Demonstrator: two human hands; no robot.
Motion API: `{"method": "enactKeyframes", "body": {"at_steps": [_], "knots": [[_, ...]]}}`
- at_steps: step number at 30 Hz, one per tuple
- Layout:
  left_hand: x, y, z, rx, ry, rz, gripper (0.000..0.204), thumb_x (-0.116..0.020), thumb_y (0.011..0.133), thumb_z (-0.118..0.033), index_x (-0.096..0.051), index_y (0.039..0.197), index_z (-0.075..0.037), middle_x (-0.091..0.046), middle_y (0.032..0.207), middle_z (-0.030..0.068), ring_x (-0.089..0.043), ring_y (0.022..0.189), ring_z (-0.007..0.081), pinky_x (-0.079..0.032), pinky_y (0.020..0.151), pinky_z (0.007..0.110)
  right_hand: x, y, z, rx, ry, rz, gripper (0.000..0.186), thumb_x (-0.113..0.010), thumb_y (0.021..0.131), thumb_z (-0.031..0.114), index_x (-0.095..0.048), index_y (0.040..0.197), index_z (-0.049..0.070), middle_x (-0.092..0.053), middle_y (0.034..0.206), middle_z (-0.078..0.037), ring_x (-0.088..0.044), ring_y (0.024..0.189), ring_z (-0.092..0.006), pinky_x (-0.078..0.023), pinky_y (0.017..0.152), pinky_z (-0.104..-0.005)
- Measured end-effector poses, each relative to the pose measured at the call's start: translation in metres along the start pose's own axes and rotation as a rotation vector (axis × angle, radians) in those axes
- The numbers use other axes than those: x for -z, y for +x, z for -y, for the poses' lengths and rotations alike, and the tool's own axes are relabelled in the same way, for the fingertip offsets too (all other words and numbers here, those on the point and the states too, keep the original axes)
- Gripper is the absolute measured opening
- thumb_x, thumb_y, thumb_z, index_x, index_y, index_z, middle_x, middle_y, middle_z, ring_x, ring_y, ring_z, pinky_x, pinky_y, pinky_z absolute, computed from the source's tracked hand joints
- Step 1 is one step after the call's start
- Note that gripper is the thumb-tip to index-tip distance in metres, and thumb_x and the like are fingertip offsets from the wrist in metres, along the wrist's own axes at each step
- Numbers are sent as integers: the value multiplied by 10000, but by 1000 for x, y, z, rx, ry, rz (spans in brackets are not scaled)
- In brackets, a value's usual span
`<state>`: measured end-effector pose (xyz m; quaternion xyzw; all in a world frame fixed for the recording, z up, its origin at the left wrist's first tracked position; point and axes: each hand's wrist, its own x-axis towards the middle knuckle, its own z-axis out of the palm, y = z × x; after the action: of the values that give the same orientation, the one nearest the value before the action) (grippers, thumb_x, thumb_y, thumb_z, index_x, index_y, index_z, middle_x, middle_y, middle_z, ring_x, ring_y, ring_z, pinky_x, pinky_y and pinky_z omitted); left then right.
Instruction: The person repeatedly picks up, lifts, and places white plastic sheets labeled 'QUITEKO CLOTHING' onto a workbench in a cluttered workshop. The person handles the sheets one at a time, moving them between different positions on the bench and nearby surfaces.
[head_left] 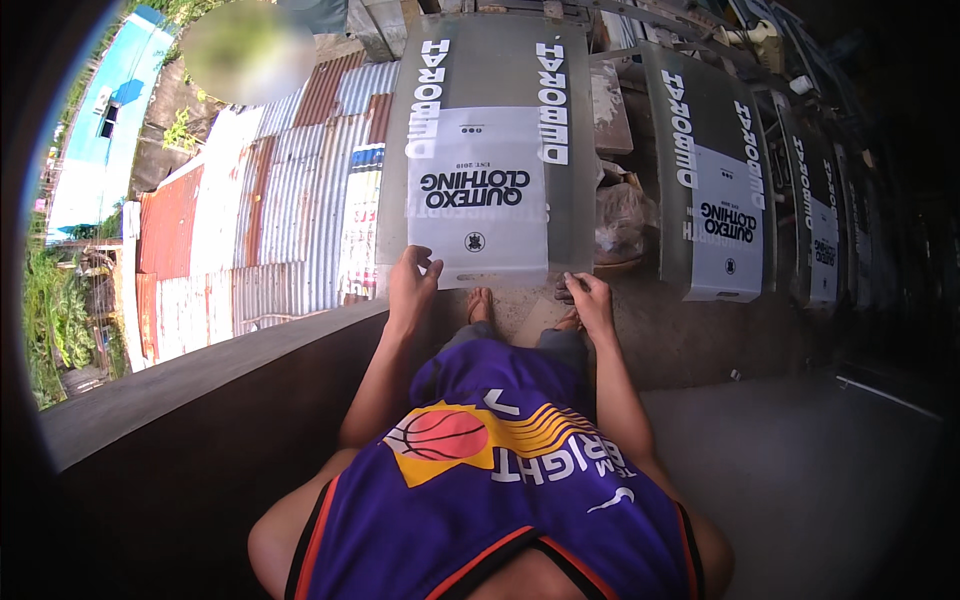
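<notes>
A whitish translucent plastic bag [478, 235] with dark print lies flat on a grey-green board [567, 215] with white lettering. My left hand [408, 290] is at the board's near left corner, beside the bag's edge, its thumb and fingers apart. Over by the near right corner is my right hand [590, 298], its fingers loosely bent and their tips dark. Nothing can be made out in either hand. Whether the fingertips touch the board is hard to tell.
Similar printed boards with bags [728, 235] stand in a row to the right. Between the first two, clear plastic wrapping [622, 220] and clutter show. A low wall [215, 365] runs along my left, with corrugated metal roofs [270, 200] beyond it. My bare feet [480, 306] are beneath the board.
</notes>
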<state>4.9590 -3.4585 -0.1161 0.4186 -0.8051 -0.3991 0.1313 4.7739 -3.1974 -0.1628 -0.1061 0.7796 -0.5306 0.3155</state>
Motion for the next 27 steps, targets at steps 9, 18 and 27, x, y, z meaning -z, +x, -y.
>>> {"method": "enactKeyframes", "body": {"at_steps": [9,18,27], "knots": [[-155,-44,-125,-125,-125,477,221,-643,885,-186,-696,970,10,-710,864,181,-694,794,299,-525,745,380,175,-19,-28,46,142,-291,282,-631,934,214,-683,885,-59,-706,792,-88,-663,719,-124,-512,684,-283],[-320,-114,-254,328,-574,699,508,-586,961,-290,-499,1329,49,-612,1229,171,-662,720,183,-476,616,305,380,-8,-108,-77,387,-575,239,-599,954,202,-568,1123,35,-635,1113,-99,-662,870,-169,-530,680,-305],[-391,-129,-284,525,-793,301,264,-535,1004,-235,-542,830,-37,-482,621,-11,-409,496,76,-307,469,241,455,28,-123,-83,389,-159,160,-621,938,171,-619,977,16,-627,956,-33,-580,825,-133,-483,773,-315]]}}
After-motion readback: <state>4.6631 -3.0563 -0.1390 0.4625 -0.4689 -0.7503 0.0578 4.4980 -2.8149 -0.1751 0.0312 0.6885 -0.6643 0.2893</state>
